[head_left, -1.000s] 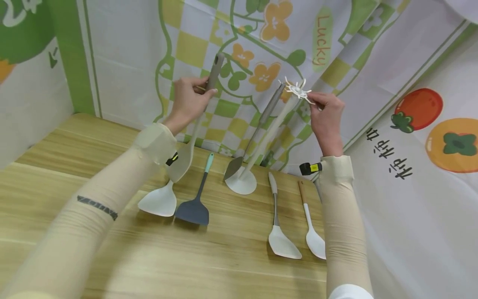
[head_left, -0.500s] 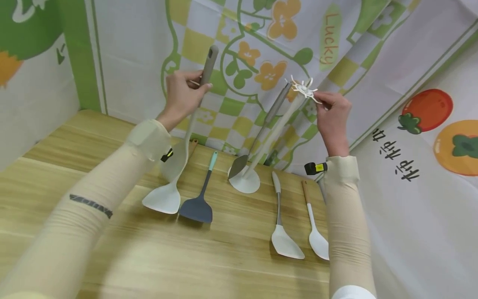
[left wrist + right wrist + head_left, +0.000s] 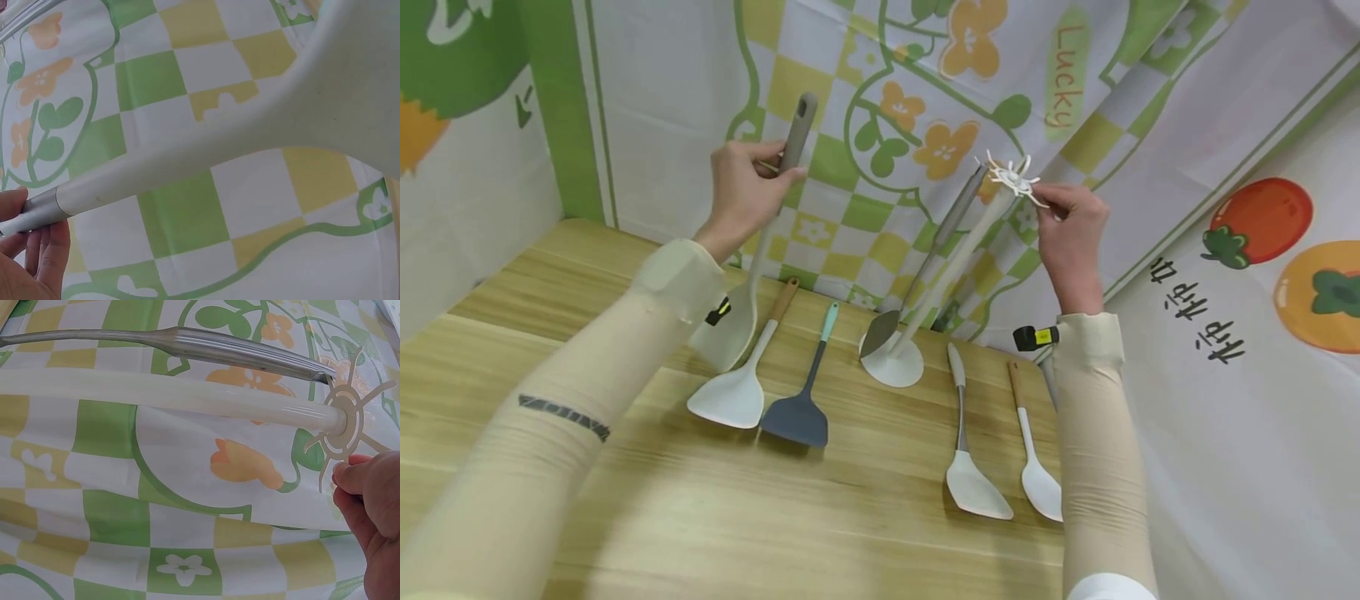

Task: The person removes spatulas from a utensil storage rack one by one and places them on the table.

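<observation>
Grey-handled pale silicone spoon [image 3: 752, 275] held aloft over the wooden table [image 3: 625, 500], left hand [image 3: 741, 196] curled round its handle. Right hand [image 3: 1071, 225] pinches the hook ring of the white utensil stand [image 3: 951, 267], which leans.

Risk, judged: the tilted stand could tip, shedding the hung grey spatula [image 3: 925, 267].

Spoon bowl partly hidden behind the left sleeve; hook engagement unclear.

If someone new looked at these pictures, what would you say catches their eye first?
Probably the white utensil stand at the table's back, one grey-handled utensil hanging from its hooked top, which the right hand pinches. Next, the left hand gripping a grey-handled spatula raised upright. Four more utensils lie on the wooden table.
</observation>
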The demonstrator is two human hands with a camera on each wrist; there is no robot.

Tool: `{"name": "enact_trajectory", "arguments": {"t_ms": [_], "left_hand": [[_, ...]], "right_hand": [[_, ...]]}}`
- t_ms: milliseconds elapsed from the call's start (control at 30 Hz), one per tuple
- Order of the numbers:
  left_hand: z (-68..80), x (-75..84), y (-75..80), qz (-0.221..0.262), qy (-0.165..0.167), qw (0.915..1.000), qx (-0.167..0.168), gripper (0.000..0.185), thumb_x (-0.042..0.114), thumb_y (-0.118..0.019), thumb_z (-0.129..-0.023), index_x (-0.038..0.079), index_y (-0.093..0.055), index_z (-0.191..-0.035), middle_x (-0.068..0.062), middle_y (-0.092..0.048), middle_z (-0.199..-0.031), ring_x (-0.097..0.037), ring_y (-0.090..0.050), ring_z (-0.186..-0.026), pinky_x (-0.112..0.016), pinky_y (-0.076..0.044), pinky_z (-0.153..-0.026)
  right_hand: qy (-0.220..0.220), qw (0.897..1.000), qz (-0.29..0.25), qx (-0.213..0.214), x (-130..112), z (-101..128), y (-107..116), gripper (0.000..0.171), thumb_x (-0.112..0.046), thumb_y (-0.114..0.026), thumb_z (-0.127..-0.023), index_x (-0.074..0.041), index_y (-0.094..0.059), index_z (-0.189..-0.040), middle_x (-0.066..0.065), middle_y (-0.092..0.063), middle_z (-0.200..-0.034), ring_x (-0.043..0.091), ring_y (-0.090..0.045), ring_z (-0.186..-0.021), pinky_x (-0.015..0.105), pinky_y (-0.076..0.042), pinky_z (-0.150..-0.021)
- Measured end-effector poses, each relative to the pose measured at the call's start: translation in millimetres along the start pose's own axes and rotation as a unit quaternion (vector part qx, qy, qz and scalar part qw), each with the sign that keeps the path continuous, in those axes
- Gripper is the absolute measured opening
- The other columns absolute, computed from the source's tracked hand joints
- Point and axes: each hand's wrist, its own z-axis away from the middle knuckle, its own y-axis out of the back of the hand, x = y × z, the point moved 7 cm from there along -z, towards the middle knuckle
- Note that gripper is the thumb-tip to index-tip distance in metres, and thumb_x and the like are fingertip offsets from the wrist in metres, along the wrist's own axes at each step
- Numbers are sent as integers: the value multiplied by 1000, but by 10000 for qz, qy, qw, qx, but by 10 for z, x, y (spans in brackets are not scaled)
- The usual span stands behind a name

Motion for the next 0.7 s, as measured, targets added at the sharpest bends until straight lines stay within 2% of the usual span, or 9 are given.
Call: {"name": "enact_trajectory", "arguments": {"t_ms": [267, 433, 533, 700], "left_hand": [[18, -79, 63, -209, -55, 9998, 25, 37, 22, -79, -90, 10, -71, -125, -19, -76, -105, 10, -59, -61, -9, -53, -59], [25, -141, 109, -318, -23, 9995, 16, 36, 21, -79, -91, 11, -71, -124, -19, -76, -105, 11, -58, -62, -8, -53, -60], [38, -181, 128, -489, 24, 9988, -26, 37, 23, -78, -91, 11, -71, -125, -18, -76, -106, 5, -63, -67, -9, -54, -63], [76, -258, 152, -854, -5, 9963, -83, 37, 25, -77, -92, 11, -70, -126, -17, -76, -108, -24, -75, -86, -9, -51, -62]], "right_hand": [[-31, 10000, -26, -42, 6, -8, 14, 16, 4, -67, -94, -2, -81, -99, 15, -77, -103, -2, -60, -87, 8, -53, -78], [-40, 9999, -6, -94, -7, -20, 14, 16, 4, -67, -94, -1, -81, -98, 15, -77, -101, 0, -60, -86, 9, -54, -78], [-69, 9999, 21, -138, -10, -20, 14, 16, 4, -67, -94, 0, -81, -98, 16, -77, -100, -2, -59, -84, 9, -54, -78], [-99, 9997, 88, -223, -15, -5, 7, 15, 5, -66, -93, 2, -80, -98, 18, -77, -100, -7, -59, -80, 8, -54, -76]]}}
